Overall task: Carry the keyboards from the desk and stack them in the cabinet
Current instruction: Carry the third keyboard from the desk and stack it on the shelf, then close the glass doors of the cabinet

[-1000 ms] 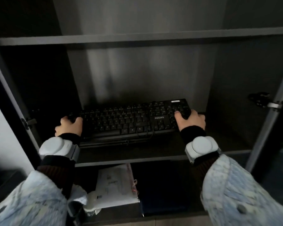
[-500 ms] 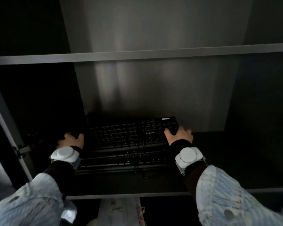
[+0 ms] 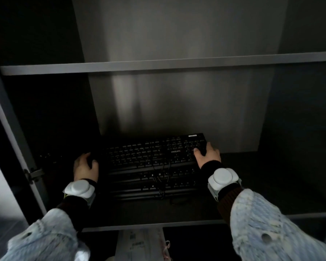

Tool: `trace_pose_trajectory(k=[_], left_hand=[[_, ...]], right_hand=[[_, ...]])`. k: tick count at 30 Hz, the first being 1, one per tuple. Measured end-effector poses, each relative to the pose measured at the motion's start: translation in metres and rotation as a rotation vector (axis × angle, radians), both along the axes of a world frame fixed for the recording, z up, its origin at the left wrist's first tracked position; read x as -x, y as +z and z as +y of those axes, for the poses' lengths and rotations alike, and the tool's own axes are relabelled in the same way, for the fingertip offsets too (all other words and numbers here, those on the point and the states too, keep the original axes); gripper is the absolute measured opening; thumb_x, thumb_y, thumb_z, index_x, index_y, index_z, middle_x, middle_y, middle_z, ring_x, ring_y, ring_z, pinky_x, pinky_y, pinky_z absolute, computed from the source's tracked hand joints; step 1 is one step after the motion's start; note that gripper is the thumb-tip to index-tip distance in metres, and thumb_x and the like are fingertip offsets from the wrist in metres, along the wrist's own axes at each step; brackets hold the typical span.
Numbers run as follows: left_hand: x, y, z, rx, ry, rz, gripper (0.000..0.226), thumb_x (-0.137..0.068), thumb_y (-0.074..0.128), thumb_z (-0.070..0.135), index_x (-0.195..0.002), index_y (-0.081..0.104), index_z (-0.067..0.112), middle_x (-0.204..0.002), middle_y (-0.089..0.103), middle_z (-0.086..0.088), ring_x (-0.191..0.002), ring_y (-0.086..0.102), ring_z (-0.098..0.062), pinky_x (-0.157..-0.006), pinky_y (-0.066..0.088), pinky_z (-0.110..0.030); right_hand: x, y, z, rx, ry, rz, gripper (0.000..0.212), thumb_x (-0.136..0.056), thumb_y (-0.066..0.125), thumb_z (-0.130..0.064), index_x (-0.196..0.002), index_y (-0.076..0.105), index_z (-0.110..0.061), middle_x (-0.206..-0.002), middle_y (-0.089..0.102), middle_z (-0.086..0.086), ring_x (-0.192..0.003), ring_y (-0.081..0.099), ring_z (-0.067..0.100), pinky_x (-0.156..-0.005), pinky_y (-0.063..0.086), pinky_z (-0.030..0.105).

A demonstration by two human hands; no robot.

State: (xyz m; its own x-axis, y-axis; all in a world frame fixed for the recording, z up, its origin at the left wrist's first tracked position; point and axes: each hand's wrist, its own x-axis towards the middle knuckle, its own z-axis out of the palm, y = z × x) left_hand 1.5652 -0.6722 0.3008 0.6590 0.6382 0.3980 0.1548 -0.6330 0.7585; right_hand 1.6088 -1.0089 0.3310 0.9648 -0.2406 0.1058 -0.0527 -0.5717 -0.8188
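Moved deeper into the cabinet [image 3: 177,100] over the last second, the top keyboard [image 3: 154,153] is now seated on the stack, with both hands kept at its ends.

The top keyboard, marked PHILIPS, is laid flat on the lower keyboards [image 3: 158,187] on the middle shelf [image 3: 177,224]. It is set further back than they are, so their front key rows are left exposed. Its right end is gripped by the right hand [image 3: 207,155], with the thumb laid on the keys. Its shadowed left end is gripped by the left hand [image 3: 85,166], fingers curled. Cables [image 3: 159,172] are draped down the stack's front. Printed papers [image 3: 139,242] are seen on the shelf below.
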Motion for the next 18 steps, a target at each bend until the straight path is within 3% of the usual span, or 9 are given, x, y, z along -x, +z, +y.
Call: trace_pose_trajectory(k=[5,18], left_hand=[[0.008,0.003,-0.003,-0.081,-0.056,-0.024,0.043,-0.091,0.051,0.008,-0.134,0.052,0.0,-0.141,0.048,-0.024,-0.134,0.041,-0.038,-0.115,0.029,-0.043],[0.083,0.05,-0.07,-0.008,-0.198,-0.305,0.036,-0.091,0.05,0.007,-0.126,0.058,0.006,-0.132,0.053,-0.018,-0.125,0.049,-0.03,-0.11,0.036,-0.037]], right_hand=[[0.011,0.008,0.0,0.082,0.008,-0.057,0.073,-0.094,0.049,-0.039,-0.152,0.016,-0.008,-0.155,0.025,0.019,-0.144,0.023,0.032,-0.118,0.022,0.035],[0.087,0.034,0.004,0.078,0.094,-0.249,0.068,-0.095,0.049,-0.029,-0.151,0.017,-0.007,-0.159,0.02,0.014,-0.147,0.018,0.028,-0.121,0.016,0.035]])
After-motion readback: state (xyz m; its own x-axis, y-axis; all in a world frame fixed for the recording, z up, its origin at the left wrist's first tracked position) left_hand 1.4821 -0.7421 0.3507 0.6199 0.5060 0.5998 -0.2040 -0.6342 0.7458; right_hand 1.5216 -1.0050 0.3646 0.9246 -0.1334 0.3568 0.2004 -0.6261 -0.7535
